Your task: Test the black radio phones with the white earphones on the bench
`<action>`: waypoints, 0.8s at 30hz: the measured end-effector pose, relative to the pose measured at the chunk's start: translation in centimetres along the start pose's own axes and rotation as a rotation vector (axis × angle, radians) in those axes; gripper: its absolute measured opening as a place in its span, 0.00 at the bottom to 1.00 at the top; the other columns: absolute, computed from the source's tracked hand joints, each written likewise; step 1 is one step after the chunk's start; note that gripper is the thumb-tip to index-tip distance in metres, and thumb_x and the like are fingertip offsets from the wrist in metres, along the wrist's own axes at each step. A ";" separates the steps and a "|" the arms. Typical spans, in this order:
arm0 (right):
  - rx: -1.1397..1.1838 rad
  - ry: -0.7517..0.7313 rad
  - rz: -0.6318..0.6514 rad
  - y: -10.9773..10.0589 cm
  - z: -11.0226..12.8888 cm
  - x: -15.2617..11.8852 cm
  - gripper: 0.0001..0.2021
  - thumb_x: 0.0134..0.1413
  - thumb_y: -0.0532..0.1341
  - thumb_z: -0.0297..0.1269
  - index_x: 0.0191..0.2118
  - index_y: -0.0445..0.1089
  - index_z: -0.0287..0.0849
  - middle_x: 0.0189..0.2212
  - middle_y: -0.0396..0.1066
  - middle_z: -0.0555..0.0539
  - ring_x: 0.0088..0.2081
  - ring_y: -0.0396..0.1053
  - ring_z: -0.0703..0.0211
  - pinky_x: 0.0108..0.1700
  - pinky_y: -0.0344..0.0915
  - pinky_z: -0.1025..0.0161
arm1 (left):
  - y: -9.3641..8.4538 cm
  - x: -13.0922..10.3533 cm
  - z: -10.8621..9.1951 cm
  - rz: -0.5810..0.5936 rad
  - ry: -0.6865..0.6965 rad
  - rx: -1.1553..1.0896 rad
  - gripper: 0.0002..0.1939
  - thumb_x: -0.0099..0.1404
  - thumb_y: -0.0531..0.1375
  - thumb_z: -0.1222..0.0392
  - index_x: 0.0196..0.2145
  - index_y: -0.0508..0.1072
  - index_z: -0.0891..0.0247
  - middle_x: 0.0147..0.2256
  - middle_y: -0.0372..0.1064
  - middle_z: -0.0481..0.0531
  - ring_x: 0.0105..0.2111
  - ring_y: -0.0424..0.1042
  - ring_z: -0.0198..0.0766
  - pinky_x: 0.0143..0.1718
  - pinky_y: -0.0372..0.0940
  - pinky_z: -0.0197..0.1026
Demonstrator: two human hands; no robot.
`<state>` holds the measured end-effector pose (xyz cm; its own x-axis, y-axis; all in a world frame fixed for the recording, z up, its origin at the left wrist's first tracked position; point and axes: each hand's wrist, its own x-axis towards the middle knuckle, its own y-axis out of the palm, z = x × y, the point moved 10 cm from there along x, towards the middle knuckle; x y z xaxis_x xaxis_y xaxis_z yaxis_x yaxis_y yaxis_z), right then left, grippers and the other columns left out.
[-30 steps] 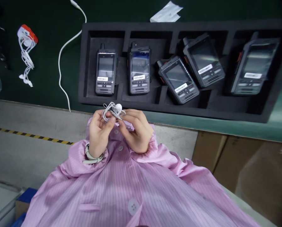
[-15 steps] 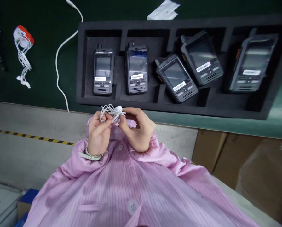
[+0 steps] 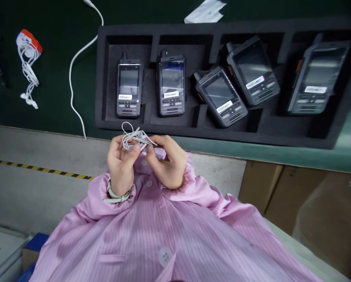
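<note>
A small tangle of white earphone cable [image 3: 135,137] is held up between both hands, just in front of the table edge. My left hand [image 3: 121,160] pinches its coils between thumb and fingers, and one loop stands out above. With thumb and fingertips, my right hand [image 3: 170,162] grips the other end of the bundle. The earpiece is mostly hidden among the strands and fingers. Beyond the hands lies a black foam tray [image 3: 169,131] with handheld radios in it; the nearest are an upright radio [image 3: 128,88] and a second radio [image 3: 171,86].
Right in the tray lie a tilted radio [image 3: 220,96], another tilted radio [image 3: 253,70] and one at the end [image 3: 319,76]. A white cable [image 3: 72,78] runs left of the tray. Farther left is a wound earphone set with an orange piece [image 3: 31,43]. Cardboard boxes [image 3: 295,188] stand below.
A loop of the cable now sticks up higher on the left. The white earpiece that showed at the top is turned mostly out of sight. My right hand has shifted slightly left.
</note>
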<state>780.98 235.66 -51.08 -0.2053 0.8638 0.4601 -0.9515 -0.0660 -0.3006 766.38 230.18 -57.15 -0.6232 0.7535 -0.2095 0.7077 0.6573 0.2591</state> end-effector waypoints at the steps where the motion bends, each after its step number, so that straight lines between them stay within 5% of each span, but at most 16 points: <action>1: 0.011 0.014 0.000 0.0 -0.1 0.0 0.09 0.60 0.61 0.24 0.42 0.72 0.45 0.35 0.76 0.48 0.36 0.76 0.60 0.39 0.75 0.61 | -0.2 0.0 0.0 -0.013 -0.005 0.011 0.14 0.56 0.74 0.58 0.37 0.76 0.59 0.34 0.76 0.45 0.36 0.76 0.30 0.42 0.71 0.32; 4: 0.040 0.020 0.000 0.1 -0.3 -0.1 0.10 0.59 0.61 0.23 0.43 0.72 0.45 0.41 0.77 0.46 0.44 0.77 0.57 0.46 0.77 0.58 | -0.5 0.0 0.2 -0.010 -0.013 0.031 0.12 0.57 0.72 0.60 0.37 0.76 0.59 0.34 0.76 0.46 0.36 0.75 0.31 0.42 0.71 0.33; 8: 0.086 0.120 -0.048 -0.3 -1.7 -0.6 0.18 0.59 0.62 0.24 0.53 0.68 0.47 0.39 0.77 0.50 0.39 0.77 0.61 0.44 0.77 0.61 | 0.0 -0.2 0.5 0.111 -0.045 0.065 0.14 0.57 0.69 0.67 0.42 0.78 0.58 0.37 0.79 0.47 0.39 0.78 0.33 0.45 0.73 0.35; 15: 0.266 0.294 0.077 0.5 -3.2 -0.3 0.12 0.58 0.60 0.24 0.46 0.72 0.43 0.37 0.78 0.51 0.37 0.77 0.65 0.40 0.76 0.68 | 0.5 0.3 0.4 0.126 -0.188 -0.105 0.17 0.46 0.66 0.74 0.34 0.79 0.60 0.29 0.79 0.45 0.29 0.77 0.30 0.32 0.73 0.30; 19: 0.342 0.369 0.126 1.1 -3.6 -0.4 0.09 0.60 0.61 0.27 0.45 0.73 0.42 0.36 0.78 0.50 0.36 0.77 0.66 0.37 0.76 0.70 | 0.7 0.6 1.2 0.150 -0.300 -0.218 0.17 0.45 0.64 0.73 0.34 0.78 0.60 0.30 0.78 0.46 0.27 0.75 0.30 0.27 0.72 0.30; 24: 0.520 0.373 0.026 1.1 -4.1 -0.7 0.14 0.58 0.63 0.27 0.50 0.72 0.44 0.39 0.78 0.48 0.41 0.79 0.64 0.42 0.78 0.68 | 0.5 0.7 0.8 0.181 -0.252 -0.244 0.12 0.53 0.66 0.64 0.38 0.78 0.61 0.34 0.76 0.50 0.32 0.75 0.32 0.32 0.73 0.33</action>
<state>781.03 237.00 -55.15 -0.2252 0.9683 0.1081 -0.9535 -0.2418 0.1800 766.53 231.04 -57.92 -0.3732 0.8563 -0.3570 0.6796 0.5142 0.5232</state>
